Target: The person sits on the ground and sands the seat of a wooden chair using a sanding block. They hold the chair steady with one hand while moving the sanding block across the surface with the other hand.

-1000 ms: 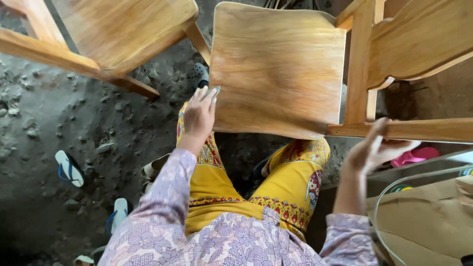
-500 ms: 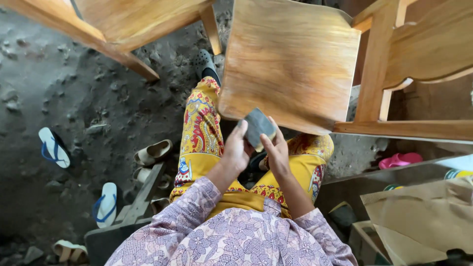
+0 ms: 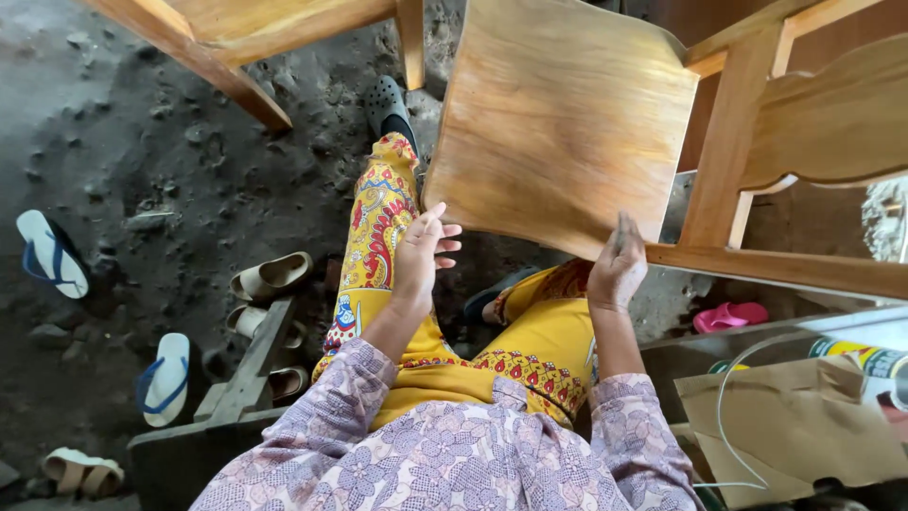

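A wooden chair lies tipped in front of me, its varnished seat [image 3: 567, 123] facing up over my yellow patterned trousers [image 3: 397, 312]. My left hand [image 3: 421, 255] hovers at the seat's near left corner with fingers apart, holding nothing. My right hand [image 3: 617, 270] grips the seat's lower right edge where it meets the side rail [image 3: 785, 265]. A dark grey piece of sandpaper [image 3: 626, 230] shows as a sliver under its fingers, pressed on the wood.
A second wooden chair [image 3: 236, 28] stands at the top left. Flip-flops [image 3: 52, 251] and beige sandals [image 3: 274, 274] lie on the dirt ground [image 3: 142, 142]. A low wooden stool [image 3: 236, 397] sits at my left, brown paper [image 3: 794, 416] and a pink sandal [image 3: 728, 317] at my right.
The sandpaper went from my left hand at the seat's corner, through both hands over my lap, to my right hand at the seat's right edge. My left hand let go.
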